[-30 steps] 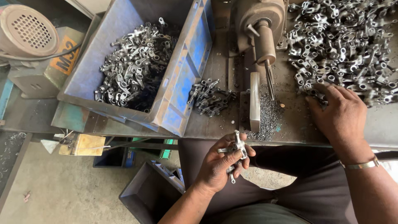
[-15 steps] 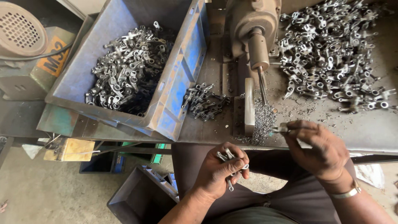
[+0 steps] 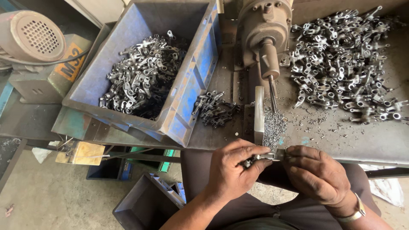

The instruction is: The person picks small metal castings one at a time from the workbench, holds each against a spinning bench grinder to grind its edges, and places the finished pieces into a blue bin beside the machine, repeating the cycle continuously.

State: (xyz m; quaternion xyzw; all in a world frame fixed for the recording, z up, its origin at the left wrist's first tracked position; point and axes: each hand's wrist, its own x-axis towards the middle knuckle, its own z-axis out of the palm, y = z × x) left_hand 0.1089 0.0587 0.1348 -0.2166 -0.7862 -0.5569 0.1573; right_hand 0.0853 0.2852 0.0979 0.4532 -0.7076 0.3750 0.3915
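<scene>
While both hands pinch one small metal part (image 3: 265, 157) at the worktop's (image 3: 341, 140) front edge, left hand (image 3: 233, 172) and right hand (image 3: 316, 173) fingertips closed on it, it could slip under the spindle (image 3: 272, 91).

Left hand (image 3: 232, 172) and right hand (image 3: 315, 174) meet fingertip to fingertip, grips pinched.

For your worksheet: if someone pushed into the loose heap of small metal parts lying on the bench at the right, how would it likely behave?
The heap of metal parts would probably scatter, not slide together: the pieces lie loose and tangled. Each looks rigid and fairly heavy for its size. Their forked, irregular shapes suggest snagging rather than rolling.
</scene>
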